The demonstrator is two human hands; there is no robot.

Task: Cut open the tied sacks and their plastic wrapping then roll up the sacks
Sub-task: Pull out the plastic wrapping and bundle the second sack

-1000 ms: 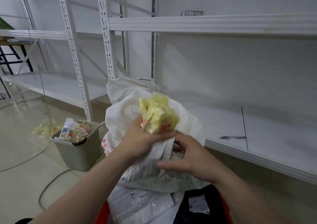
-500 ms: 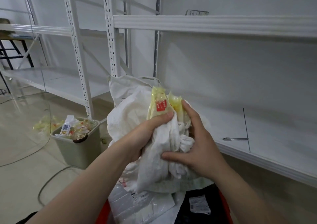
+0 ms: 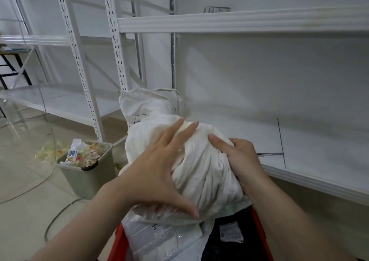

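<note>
Holding or pressing: how does each grip stand? — Student

Left hand [image 3: 159, 173]: grip apart, fingers straight and spread, palm pressed flat on the bunched white sack [image 3: 201, 177]. Right hand [image 3: 237, 161]: grip clamped, fingers curled into the sack's folds on its three o'clock side. — Tutor

And where is the sack itself? — Student

Centre of view, between both hands, above clear plastic packets [image 3: 155, 238] that lie in a red crate [image 3: 117, 242] at six o'clock. A patch of yellowish plastic wrapping [image 3: 187, 126] shows between the left fingertips, at twelve o'clock of the bundle. — Tutor

What surrounds it? — Student

At eleven o'clock, a second white sack [image 3: 143, 105] rises behind the bundle, before a shelving upright [image 3: 117, 61]. At three o'clock, a thin metal tool [image 3: 269, 154] lies on the lower shelf [image 3: 309, 137]; its kind cannot be told. At nine o'clock, a grey bin [image 3: 87, 181] on the floor holds crumpled wrappers [image 3: 83, 155], with yellowish scraps [image 3: 48, 151] just beside it. At five o'clock, a black item [image 3: 225, 250] bearing a white label lies in the crate. At eight o'clock, a cable [image 3: 60, 214] runs across the floor. — Tutor
</note>
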